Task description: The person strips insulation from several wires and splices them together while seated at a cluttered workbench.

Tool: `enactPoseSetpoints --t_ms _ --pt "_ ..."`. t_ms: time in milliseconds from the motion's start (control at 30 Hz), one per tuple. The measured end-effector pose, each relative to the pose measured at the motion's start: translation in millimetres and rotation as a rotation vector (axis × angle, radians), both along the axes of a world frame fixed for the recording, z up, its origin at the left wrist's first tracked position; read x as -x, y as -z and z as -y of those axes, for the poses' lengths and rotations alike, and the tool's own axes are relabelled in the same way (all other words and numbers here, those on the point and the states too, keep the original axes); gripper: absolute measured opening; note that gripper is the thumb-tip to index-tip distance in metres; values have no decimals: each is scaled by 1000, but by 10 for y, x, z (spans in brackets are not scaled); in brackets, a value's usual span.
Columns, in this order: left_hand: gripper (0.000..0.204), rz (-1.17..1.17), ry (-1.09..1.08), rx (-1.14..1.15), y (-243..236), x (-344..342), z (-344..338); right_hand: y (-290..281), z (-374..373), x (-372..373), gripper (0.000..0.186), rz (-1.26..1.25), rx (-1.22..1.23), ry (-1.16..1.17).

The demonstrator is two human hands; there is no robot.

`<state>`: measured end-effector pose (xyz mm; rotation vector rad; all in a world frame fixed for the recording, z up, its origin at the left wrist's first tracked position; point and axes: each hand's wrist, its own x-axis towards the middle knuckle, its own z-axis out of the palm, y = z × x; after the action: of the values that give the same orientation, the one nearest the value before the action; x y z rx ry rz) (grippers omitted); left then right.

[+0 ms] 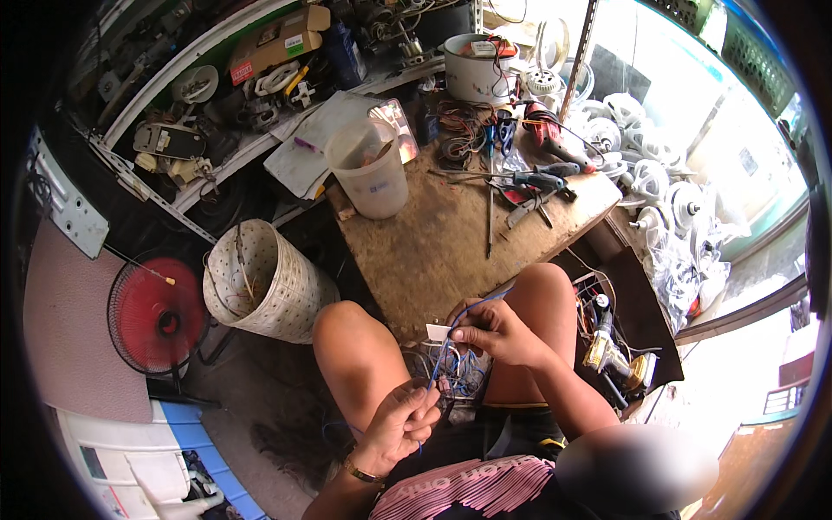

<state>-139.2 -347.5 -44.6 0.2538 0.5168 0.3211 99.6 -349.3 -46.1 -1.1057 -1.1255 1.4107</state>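
Observation:
A thin blue wire (433,375) runs between my two hands above my lap. My left hand (400,425), lower and nearer my body, is closed around its lower part, with a loose end trailing to the left. My right hand (494,334) pinches the same wire between thumb and fingers, and more of it curves up past that hand toward my knee. A small flat white piece (438,332) sticks out beside my right fingertips; whether they grip it I cannot tell. Under my hands, between my legs, lies a tangle of blue and white wires (468,371).
Ahead stands a worn wooden table (425,260) bearing a translucent plastic bucket (368,169), pliers and screwdrivers (537,182), and a red power tool (546,130). A perforated white bin (290,290) and red fan (160,312) stand left. A yellowish drill (600,347) lies right.

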Motion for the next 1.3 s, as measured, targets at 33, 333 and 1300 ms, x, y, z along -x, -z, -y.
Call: enactPoseSetpoints --t_ms 33,333,1300 --pt "19 0 1 1 5 6 -3 2 0 1 13 -8 5 3" --pt "16 -27 -23 -3 -49 131 69 47 -99 -213 16 -59 -39 95" --pt "15 -196 -549 -503 -138 100 -489 -332 -598 -445 49 -344 -76 109"
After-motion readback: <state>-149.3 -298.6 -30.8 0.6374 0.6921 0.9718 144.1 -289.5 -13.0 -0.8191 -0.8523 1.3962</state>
